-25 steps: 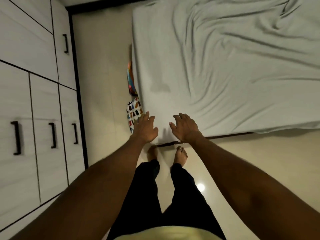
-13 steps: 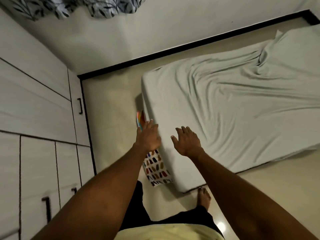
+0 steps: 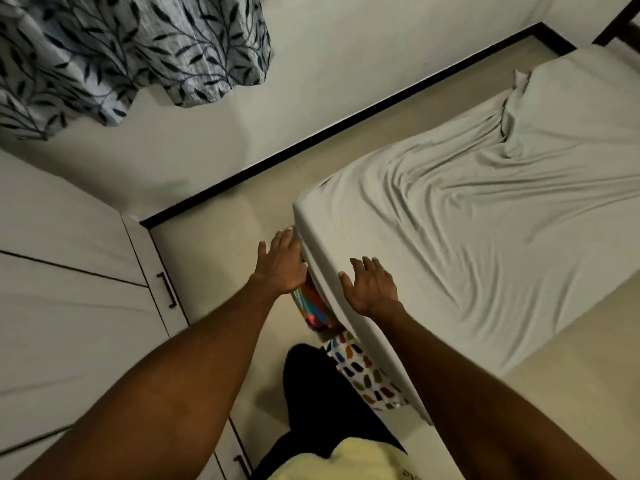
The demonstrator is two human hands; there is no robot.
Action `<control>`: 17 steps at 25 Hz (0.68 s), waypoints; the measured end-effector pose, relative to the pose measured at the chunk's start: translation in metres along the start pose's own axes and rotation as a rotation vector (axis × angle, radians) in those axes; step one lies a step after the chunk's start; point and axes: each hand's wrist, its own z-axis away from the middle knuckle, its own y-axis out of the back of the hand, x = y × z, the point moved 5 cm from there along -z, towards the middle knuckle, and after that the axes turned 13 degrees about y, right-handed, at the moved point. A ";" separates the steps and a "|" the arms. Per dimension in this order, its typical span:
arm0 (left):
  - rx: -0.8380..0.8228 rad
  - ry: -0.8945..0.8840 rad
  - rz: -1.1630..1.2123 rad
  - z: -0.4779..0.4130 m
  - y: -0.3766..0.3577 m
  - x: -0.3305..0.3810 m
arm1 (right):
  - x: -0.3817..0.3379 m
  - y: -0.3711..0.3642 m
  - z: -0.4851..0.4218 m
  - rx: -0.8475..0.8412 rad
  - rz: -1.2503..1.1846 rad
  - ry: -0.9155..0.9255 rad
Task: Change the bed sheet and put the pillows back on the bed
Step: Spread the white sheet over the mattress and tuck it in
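Both hands are spread and empty: left hand (image 3: 282,263) beside the mattress corner, right hand (image 3: 370,285) over the wrinkled sheet (image 3: 467,216). Two patterned pillows (image 3: 363,372) lie on the floor (image 3: 221,251) against the bed.

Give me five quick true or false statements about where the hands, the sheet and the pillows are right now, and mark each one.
1. Both hands are open and hold nothing. True: the left hand and right hand have spread fingers.
2. The pale sheet on the bed is smooth and flat. False: it is heavily wrinkled.
3. The colourful pillows lie on top of the bed. False: they are on the floor, beside the bed.
4. A leaf-patterned curtain hangs by the wall. True.
5. The right hand is over the cupboard. False: it is over the bed's near edge.
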 end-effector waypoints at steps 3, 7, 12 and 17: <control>-0.011 -0.047 -0.050 -0.034 0.018 -0.010 | -0.006 -0.004 -0.025 -0.013 -0.037 -0.054; -0.068 -0.103 -0.143 -0.100 0.049 -0.021 | -0.003 0.002 -0.076 0.008 -0.102 -0.160; -0.097 -0.178 -0.293 -0.184 0.092 -0.010 | 0.000 0.014 -0.135 0.047 -0.212 -0.303; -0.121 -0.298 -0.400 -0.245 0.130 0.024 | 0.001 0.031 -0.179 0.081 -0.330 -0.449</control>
